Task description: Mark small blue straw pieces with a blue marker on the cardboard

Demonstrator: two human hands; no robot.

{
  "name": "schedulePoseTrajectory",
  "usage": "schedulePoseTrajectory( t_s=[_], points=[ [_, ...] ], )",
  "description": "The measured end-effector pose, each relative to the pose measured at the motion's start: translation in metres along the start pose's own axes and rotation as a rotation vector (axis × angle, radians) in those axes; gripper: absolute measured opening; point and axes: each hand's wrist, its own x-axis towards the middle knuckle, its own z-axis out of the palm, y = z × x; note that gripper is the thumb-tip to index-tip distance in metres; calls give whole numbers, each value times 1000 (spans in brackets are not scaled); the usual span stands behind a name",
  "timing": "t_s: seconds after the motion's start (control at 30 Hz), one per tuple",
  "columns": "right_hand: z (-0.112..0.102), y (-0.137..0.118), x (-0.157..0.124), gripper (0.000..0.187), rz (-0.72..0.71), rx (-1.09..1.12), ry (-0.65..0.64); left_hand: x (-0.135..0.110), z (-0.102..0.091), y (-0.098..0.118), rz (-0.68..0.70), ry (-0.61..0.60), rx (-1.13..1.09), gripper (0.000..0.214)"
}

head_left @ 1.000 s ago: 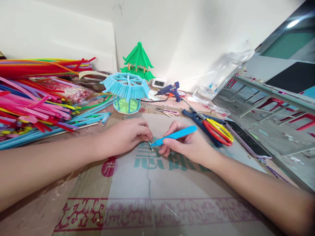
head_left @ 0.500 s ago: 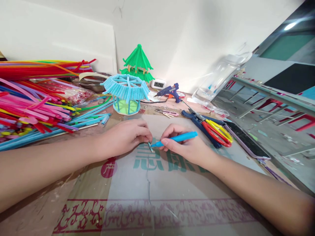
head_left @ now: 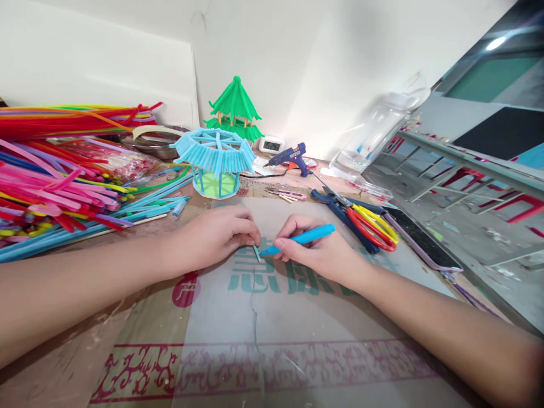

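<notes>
My left hand [head_left: 225, 233] pinches a short thin stick [head_left: 256, 253], partly bluish with a pale lower end, just above the printed cardboard [head_left: 221, 317]. In my right hand [head_left: 317, 249] is a blue marker pen [head_left: 312, 234], held like a writing grip, its tip at or very near the stick's side. Whether tip and stick touch I cannot tell. Behind the hands stands a small blue pavilion model [head_left: 216, 153] with a light green base. A green tiered-roof model [head_left: 234, 102] is farther back.
Bundles of coloured pipe cleaners [head_left: 55, 187] fill the left side. A blue glue gun [head_left: 291, 157], a small digital clock [head_left: 271, 145] and a clear jug [head_left: 369, 136] stand at the back. Red-and-yellow-handled scissors [head_left: 372, 232], dark-handled pliers [head_left: 344, 218] and a phone [head_left: 420, 238] lie right.
The whole view has shifted slightly left. The marker's tip remains beside the stick, with little movement of either hand.
</notes>
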Motion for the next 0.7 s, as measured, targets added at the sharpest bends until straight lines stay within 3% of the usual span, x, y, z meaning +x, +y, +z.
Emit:
schedulePoseTrajectory(
  t_s=[0.7],
  points=[
    [-1,1,1,26,-28,-42,-16,0,-3,8,55,32,148,20]
  ],
)
